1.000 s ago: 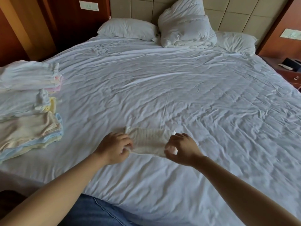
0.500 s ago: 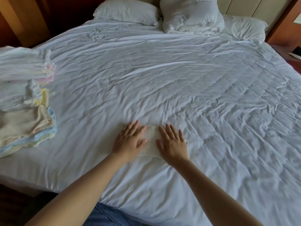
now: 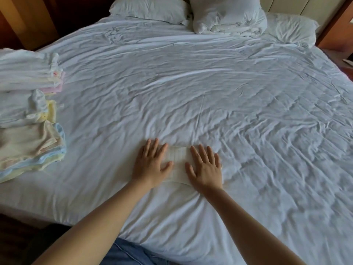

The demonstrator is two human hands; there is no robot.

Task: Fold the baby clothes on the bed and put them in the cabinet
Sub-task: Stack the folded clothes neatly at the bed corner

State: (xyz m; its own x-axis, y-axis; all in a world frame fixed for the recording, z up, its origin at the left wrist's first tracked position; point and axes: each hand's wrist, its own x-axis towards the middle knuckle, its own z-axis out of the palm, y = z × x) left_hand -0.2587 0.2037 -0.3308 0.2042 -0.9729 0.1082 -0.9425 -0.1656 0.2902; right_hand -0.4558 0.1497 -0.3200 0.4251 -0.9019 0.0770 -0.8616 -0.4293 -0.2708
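- Folded cream baby garment (image 3: 178, 161) lies flat on the white bed sheet (image 3: 210, 92), near the bed's front edge.
- Left hand (image 3: 151, 163) rests palm-down on its left end, fingers spread, gripping nothing.
- Right hand (image 3: 205, 167) likewise flat on its right end.
- Stacks of folded baby clothes (image 3: 28, 115) sit at the bed's left side, well apart.
- Pillows (image 3: 150, 7) at the head.

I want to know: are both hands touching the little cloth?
Touching. The head view shows the left hand and right hand pressed flat on the little cloth.
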